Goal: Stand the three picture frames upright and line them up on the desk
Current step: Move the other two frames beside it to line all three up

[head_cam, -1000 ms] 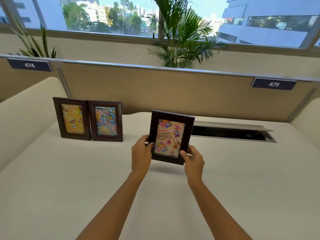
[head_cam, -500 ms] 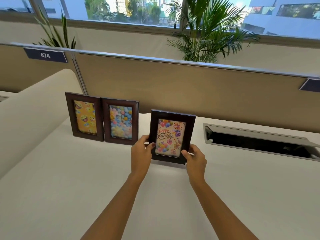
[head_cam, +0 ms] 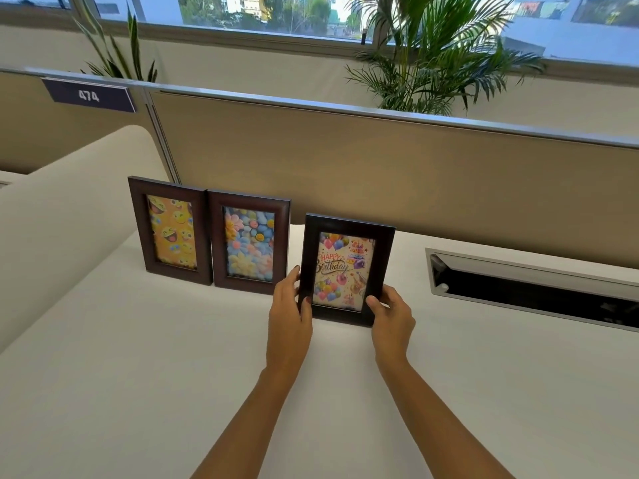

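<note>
From your head camera, you face a cream desk (head_cam: pixel 138 375) backed by a tan partition (head_cam: pixel 345 160), with a window and two plants behind. Three frames: the emoji frame (head_cam: pixel 169 229) and flower frame (head_cam: pixel 249 245) stand touching (upright, far left); the birthday frame (head_cam: pixel 345 269) stands just beside them, your left hand (head_cam: pixel 288 309) and right hand (head_cam: pixel 392 314) clasping its lower edges.

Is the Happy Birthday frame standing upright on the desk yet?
Upright, but not freestanding: the Happy Birthday frame is gripped at its lower edges by left hand and right hand. Whether its base touches the desk: cannot tell.
</note>
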